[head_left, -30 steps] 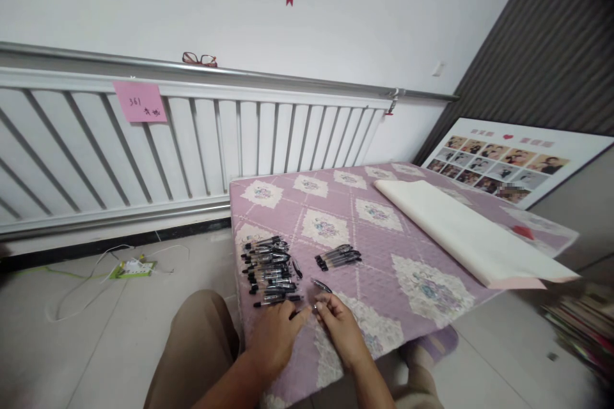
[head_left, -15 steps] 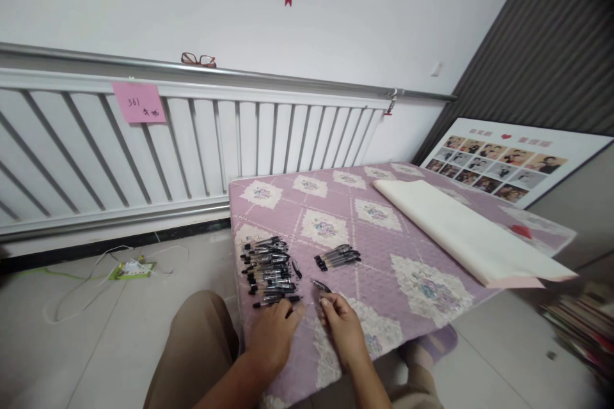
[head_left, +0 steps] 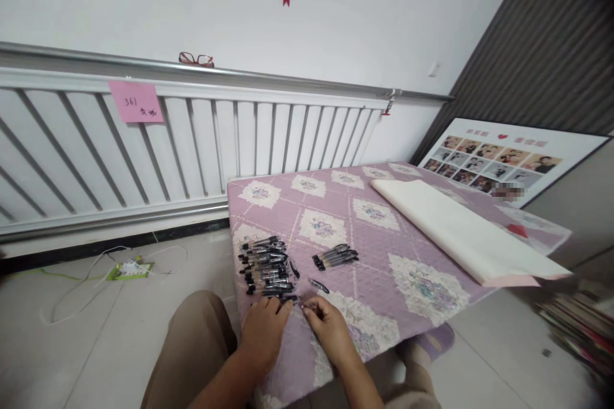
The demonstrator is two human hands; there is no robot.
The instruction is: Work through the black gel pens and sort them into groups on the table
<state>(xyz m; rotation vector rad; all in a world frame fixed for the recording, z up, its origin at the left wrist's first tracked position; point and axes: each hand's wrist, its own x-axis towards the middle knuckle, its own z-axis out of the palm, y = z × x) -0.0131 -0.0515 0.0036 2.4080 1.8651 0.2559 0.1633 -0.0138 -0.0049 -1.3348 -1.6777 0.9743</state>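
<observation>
A heap of black-and-clear pens (head_left: pixel 267 265) lies near the front left of a table under a purple quilted cloth (head_left: pixel 336 204). A smaller bunch of pens (head_left: pixel 336 257) lies to its right, and a single pen (head_left: pixel 319 285) sits between them and my hands. My left hand (head_left: pixel 263 331) rests on the cloth at the near end of the big heap, fingers curled on a pen there. My right hand (head_left: pixel 327 326) is beside it, fingers pinched on a thin pen part that is too small to name.
A folded cream sheet (head_left: pixel 460 233) lies along the table's right side. A white slatted radiator cover (head_left: pixel 192 140) with a pink note (head_left: pixel 135 101) and glasses (head_left: pixel 196 60) stands behind. A power strip with cables (head_left: pixel 129 268) lies on the floor. A photo board (head_left: pixel 508 160) leans at right.
Both hands have drawn slightly closer together and toward the near end of the big pen heap. The view has shifted a little.
</observation>
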